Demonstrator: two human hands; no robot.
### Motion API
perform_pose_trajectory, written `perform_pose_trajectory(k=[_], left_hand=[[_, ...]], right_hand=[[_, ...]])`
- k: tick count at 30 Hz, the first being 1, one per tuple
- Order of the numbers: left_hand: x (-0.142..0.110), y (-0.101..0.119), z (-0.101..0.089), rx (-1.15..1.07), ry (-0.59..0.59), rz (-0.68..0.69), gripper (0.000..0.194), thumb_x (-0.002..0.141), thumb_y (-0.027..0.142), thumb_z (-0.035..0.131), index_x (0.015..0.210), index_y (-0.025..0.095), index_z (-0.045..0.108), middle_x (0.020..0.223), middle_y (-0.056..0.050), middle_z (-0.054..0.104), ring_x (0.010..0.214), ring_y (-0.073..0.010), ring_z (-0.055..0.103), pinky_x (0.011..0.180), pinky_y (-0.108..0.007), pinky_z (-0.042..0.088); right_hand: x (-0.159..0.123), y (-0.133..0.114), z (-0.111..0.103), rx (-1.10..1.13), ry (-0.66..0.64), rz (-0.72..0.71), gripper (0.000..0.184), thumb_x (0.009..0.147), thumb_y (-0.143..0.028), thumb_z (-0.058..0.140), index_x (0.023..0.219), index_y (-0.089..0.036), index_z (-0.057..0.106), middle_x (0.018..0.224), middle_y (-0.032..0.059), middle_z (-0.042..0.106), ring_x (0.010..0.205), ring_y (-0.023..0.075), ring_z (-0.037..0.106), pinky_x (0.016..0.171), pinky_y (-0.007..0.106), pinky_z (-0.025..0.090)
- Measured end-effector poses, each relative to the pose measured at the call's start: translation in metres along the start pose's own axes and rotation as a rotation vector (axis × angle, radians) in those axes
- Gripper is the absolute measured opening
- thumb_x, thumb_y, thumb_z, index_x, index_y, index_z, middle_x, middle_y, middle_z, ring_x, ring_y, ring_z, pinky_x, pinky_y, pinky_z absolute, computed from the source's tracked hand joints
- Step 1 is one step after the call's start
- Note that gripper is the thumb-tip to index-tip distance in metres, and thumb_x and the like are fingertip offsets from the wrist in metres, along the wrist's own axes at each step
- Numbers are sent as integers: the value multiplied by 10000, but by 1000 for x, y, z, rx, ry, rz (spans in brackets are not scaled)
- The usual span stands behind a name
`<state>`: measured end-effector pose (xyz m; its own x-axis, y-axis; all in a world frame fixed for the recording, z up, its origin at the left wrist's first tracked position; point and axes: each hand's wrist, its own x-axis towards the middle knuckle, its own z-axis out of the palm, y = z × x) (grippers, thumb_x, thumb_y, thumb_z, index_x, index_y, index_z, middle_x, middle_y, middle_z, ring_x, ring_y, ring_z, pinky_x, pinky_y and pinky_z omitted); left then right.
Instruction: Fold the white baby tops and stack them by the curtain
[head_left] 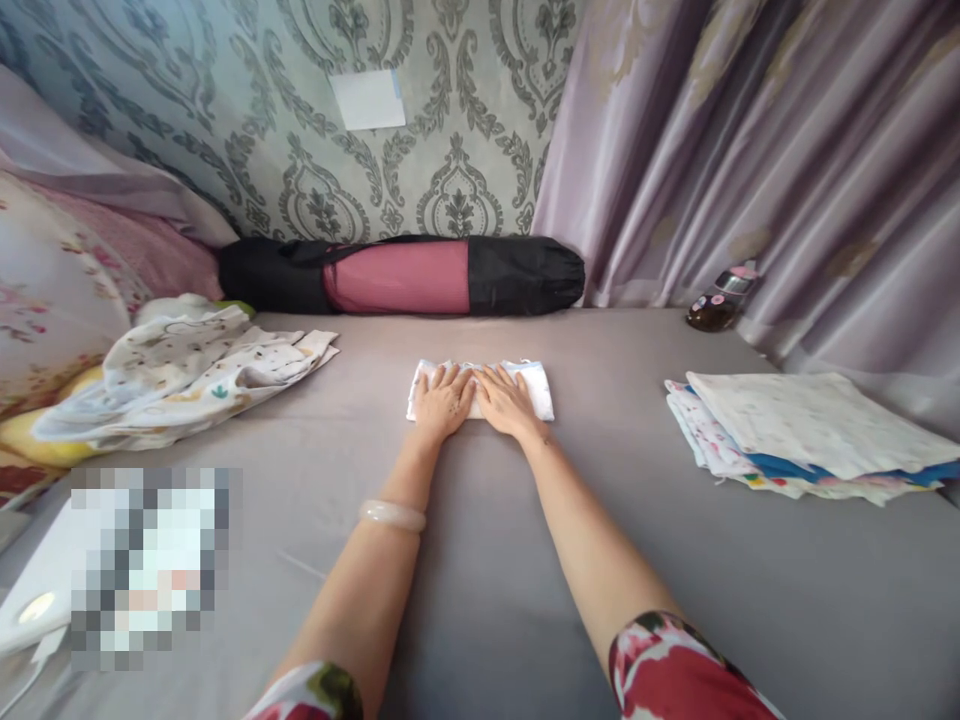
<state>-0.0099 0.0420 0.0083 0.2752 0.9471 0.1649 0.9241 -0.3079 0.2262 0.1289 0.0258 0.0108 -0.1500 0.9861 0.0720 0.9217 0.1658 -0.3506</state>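
A small white folded cloth [538, 388] with a pale blue edge lies flat on the grey sheet [360, 540], ahead of me. My left hand [444, 402] rests palm down on its left half, fingers stretched out. On the right half lies my right hand [504, 400], also flat with fingers spread. The two hands nearly meet at the thumbs. Neither hand grips the cloth; both press or rest on top of it, and they hide much of its middle and near edge.
Folded cloths [817, 425] are stacked at the right. Rumpled printed fabric [217, 370] lies at the left. A black and pink rolled bag [401, 275] runs along the wall. A bottle [720, 298] stands by the curtain [675, 150]. A white corded device [52, 560] sits lower left.
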Motion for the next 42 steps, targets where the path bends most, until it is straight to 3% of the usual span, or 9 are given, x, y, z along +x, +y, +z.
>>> perform_pose_trajectory(k=[6, 12, 17, 20, 24, 32, 35, 38, 42], left_hand=[[-3, 1, -3, 10, 190, -67, 469, 1004, 373, 275, 1345, 216, 554, 1442, -81, 529, 1405, -230, 382, 1203, -476, 161], [-2, 0, 2, 61, -9, -87, 526, 1002, 405, 235, 1442, 222, 457, 1535, -108, 402, 1433, -294, 328, 1162, -568, 210], [1, 0, -2, 36, -77, -122, 535, 998, 428, 227, 1460, 245, 425, 1560, -94, 362, 1453, -302, 284, 1149, -595, 218], [0, 1, -5, 30, -4, -109, 503, 990, 415, 275, 1413, 238, 481, 1515, -102, 434, 1428, -281, 337, 1160, -576, 214], [-2, -1, -5, 44, 172, -95, 488, 991, 388, 274, 1380, 213, 512, 1481, -104, 479, 1416, -249, 362, 1199, -544, 118], [1, -7, 4, 77, -58, -105, 574, 999, 443, 209, 1459, 173, 422, 1542, -145, 379, 1445, -295, 307, 1171, -516, 217], [1, -7, 1, 48, -50, -104, 552, 994, 437, 239, 1437, 184, 450, 1534, -137, 396, 1442, -289, 314, 1171, -512, 222], [1, -12, -3, 14, 42, -112, 497, 989, 385, 270, 1407, 217, 481, 1501, -113, 453, 1425, -259, 351, 1184, -512, 198], [-1, -24, -4, 1, 84, -180, 497, 988, 347, 263, 1421, 213, 465, 1515, -111, 433, 1432, -255, 343, 1194, -541, 155]], right_hand=[[-1, -6, -4, -14, 70, -34, 515, 1019, -328, 228, 1499, -219, 375, 1576, 27, 328, 1482, 231, 183, 1198, 540, 38], [-5, -9, 6, -37, 59, -35, 502, 1012, -319, 245, 1475, -231, 418, 1553, 18, 376, 1453, 241, 260, 1183, 541, 141], [-3, -8, 4, -28, 41, -33, 498, 1013, -325, 242, 1472, -247, 420, 1550, 17, 381, 1451, 233, 264, 1182, 539, 140], [-3, -7, -2, 16, 11, -15, 516, 1008, -327, 266, 1508, -233, 350, 1579, 31, 324, 1464, 239, 235, 1179, 545, 149], [-5, -5, -7, -24, 89, 71, 549, 1002, -371, 312, 1523, -198, 316, 1600, 74, 269, 1489, 262, 150, 1184, 565, 81], [-8, 0, 1, -87, 46, 148, 542, 1018, -459, 222, 1488, -242, 384, 1594, 60, 291, 1480, 238, 181, 1186, 543, 77], [-7, 0, -2, -58, 11, 144, 553, 1017, -466, 215, 1491, -235, 380, 1598, 63, 279, 1481, 237, 178, 1187, 536, 76], [-7, 4, -9, -45, 18, 163, 556, 1021, -422, 211, 1511, -197, 342, 1603, 93, 258, 1484, 239, 170, 1188, 519, 85], [-8, 16, -12, -92, 101, 316, 578, 1014, -353, 237, 1531, -95, 273, 1612, 148, 200, 1491, 267, 129, 1190, 504, 62]])
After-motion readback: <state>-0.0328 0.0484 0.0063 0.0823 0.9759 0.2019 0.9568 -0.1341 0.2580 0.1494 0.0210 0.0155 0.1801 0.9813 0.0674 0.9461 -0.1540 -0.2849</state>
